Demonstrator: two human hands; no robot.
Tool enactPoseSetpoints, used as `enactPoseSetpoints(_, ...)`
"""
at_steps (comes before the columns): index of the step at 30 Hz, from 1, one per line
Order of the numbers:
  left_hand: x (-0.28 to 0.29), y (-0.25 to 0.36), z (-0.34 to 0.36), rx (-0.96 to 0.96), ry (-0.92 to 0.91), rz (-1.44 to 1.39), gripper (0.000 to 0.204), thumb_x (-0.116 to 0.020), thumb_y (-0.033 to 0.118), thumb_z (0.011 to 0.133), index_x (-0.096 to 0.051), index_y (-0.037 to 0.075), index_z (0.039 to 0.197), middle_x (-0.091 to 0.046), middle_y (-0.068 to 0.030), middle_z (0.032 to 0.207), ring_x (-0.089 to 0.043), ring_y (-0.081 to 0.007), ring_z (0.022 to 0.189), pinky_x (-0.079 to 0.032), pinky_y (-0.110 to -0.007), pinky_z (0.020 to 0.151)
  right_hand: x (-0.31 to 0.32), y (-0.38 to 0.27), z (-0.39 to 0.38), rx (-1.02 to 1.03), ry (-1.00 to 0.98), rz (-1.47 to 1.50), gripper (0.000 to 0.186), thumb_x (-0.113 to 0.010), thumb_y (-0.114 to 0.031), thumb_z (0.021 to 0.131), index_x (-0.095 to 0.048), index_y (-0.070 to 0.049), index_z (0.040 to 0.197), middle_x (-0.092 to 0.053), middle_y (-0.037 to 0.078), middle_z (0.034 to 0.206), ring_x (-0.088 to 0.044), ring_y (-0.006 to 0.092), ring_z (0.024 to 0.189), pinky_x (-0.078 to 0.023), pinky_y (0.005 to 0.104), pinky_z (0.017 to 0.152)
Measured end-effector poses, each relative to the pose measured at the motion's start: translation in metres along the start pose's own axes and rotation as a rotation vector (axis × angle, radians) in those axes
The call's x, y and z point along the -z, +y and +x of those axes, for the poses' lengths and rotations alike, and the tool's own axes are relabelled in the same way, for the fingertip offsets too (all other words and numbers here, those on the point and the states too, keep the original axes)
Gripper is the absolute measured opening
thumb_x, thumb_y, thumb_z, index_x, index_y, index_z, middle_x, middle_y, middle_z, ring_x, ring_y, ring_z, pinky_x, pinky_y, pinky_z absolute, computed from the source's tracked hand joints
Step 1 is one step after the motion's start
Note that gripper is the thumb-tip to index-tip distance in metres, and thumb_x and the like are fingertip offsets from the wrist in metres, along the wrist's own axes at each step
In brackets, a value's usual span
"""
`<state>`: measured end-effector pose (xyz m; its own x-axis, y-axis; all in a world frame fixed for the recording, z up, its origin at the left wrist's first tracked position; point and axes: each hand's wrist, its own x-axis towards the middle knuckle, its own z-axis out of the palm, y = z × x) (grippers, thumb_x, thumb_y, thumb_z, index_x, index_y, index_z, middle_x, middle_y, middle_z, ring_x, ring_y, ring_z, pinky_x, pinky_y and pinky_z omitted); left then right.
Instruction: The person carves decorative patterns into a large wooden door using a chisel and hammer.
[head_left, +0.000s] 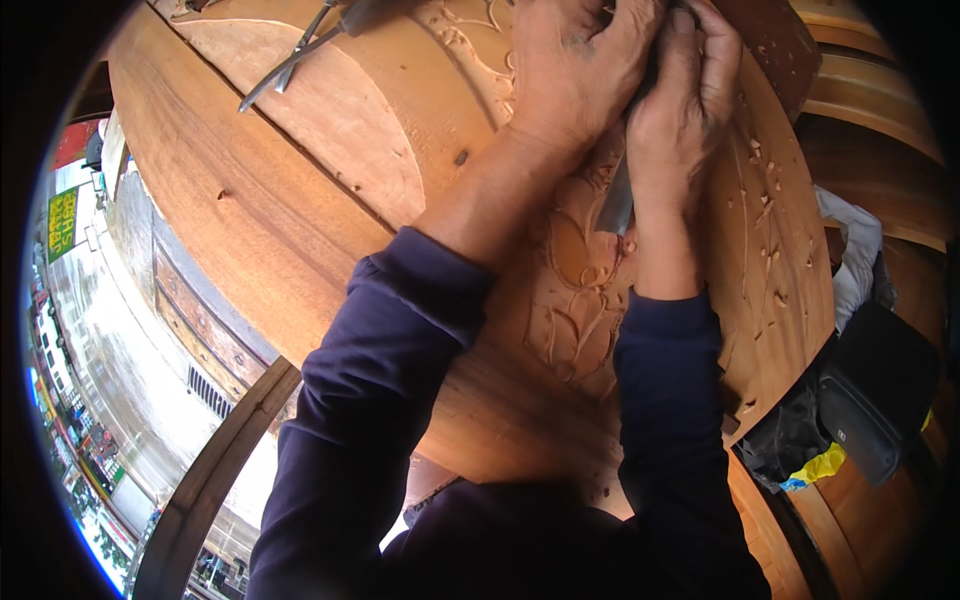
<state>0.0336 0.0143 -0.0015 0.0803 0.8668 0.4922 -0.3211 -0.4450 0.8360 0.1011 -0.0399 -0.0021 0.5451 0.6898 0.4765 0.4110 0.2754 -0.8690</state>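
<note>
Steel-grey, the chisel [617,203] over the carved board [770,320] should handle stiff and light (mind its edge), best held where the right hand [685,110] curls around it, the left hand [578,75] bunched alongside, grip unclear.

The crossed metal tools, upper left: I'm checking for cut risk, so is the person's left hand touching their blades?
Apart. The head view shows a broad stretch of wood between the left hand and the blades.
</note>
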Motion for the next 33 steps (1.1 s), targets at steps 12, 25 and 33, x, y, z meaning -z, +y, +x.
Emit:
enactPoseSetpoints(12, -0.004, 0.012, -0.006, 0.103, -0.018, 0.236, 0.030, -0.065, 0.020, 0.103, -0.054, 0.001, 0.081, -0.045, -0.0089, 0.065, -0.042, -0.0105, 0.063, -0.040, -0.033, 0.054, 0.001, -0.013, -0.008, -0.097, 0.034, -0.024, 0.030, -0.046, -0.030, 0.112, -0.058, -0.003, 0.116, -0.060, 0.007, 0.106, -0.056, 0.0177, 0.101, -0.046, 0.0320, 0.091)
enactPoseSetpoints(25, 0.005, 0.006, -0.004, 0.111, -0.067, 0.207, 0.032, -0.065, 0.019, 0.100, -0.057, -0.001, 0.077, -0.052, -0.0151, 0.059, -0.049, -0.0126, 0.054, -0.044, -0.035, 0.052, 0.018, 0.019, -0.023, 0.266, -0.072, -0.337, 0.027, -0.051, -0.029, 0.109, -0.061, -0.007, 0.122, -0.060, 0.003, 0.114, -0.057, 0.0103, 0.062, -0.043, 0.0253, 0.045)
enactPoseSetpoints(33, -0.001, 0.016, -0.001, 0.170, -0.171, 0.196, 0.038, -0.066, 0.025, 0.103, -0.060, 0.000, 0.075, -0.050, -0.0108, 0.060, -0.046, -0.0103, 0.054, -0.041, -0.034, 0.050, 0.017, -0.022, -0.025, -0.256, 0.031, 0.121, 0.027, -0.053, -0.029, 0.108, -0.059, -0.005, 0.120, -0.061, 0.006, 0.089, -0.052, 0.0109, 0.054, -0.040, 0.0248, 0.042)
